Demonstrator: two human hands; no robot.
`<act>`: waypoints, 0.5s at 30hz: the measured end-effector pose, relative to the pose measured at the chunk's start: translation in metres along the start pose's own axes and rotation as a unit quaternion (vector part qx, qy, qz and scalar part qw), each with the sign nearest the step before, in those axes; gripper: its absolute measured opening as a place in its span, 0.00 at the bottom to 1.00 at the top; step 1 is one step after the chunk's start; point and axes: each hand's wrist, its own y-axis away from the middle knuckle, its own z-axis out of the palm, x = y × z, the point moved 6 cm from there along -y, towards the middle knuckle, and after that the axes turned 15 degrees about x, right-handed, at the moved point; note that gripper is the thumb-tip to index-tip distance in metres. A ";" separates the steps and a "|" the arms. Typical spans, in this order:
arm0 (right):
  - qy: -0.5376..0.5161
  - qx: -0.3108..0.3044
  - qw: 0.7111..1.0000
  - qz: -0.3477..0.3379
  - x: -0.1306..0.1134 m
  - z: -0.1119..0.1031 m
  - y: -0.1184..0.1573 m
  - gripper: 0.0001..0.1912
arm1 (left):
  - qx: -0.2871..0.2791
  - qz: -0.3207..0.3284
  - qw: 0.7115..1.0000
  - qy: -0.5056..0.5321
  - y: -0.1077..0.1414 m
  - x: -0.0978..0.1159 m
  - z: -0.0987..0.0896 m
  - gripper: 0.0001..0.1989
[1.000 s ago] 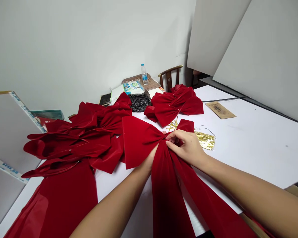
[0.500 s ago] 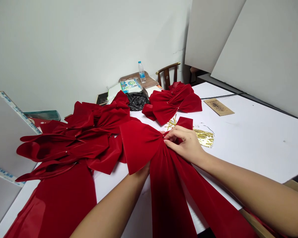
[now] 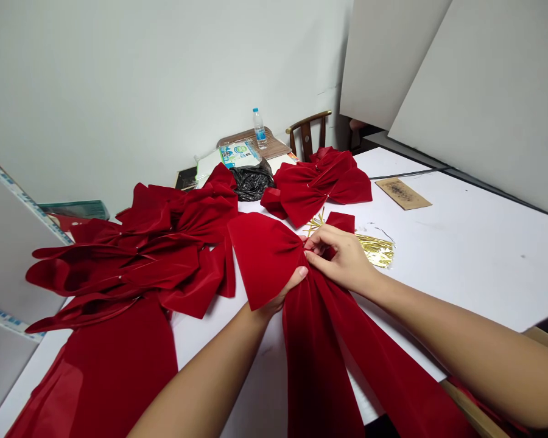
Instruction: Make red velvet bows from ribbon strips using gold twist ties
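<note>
A red velvet bow (image 3: 267, 258) is held up over the white table, its two long tails hanging toward me. My left hand (image 3: 288, 291) grips it from below, the thumb lying on the gathered cloth just under the centre and the other fingers hidden behind the loop. My right hand (image 3: 340, 252) pinches at the bow's centre knot with thumb and forefinger. Gold twist ties (image 3: 375, 250) lie just beyond my right wrist, some loose ones nearer the centre.
Finished-looking red bows (image 3: 164, 243) are heaped at the left, more (image 3: 324, 182) at the back. Behind stand a black plastic bag (image 3: 251, 181), a water bottle (image 3: 259, 129) and a wooden chair (image 3: 307, 137). A brown card (image 3: 402, 193) lies on the white table (image 3: 475, 255).
My left thumb has come into view on the front of the bow below the knot. The bow's left loop has shifted slightly right and up. My right hand still pinches at the centre.
</note>
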 end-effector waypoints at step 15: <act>-0.007 0.018 1.000 0.021 0.000 0.001 0.004 0.05 | -0.014 -0.029 0.997 0.073 -0.004 -0.006 0.009 0.24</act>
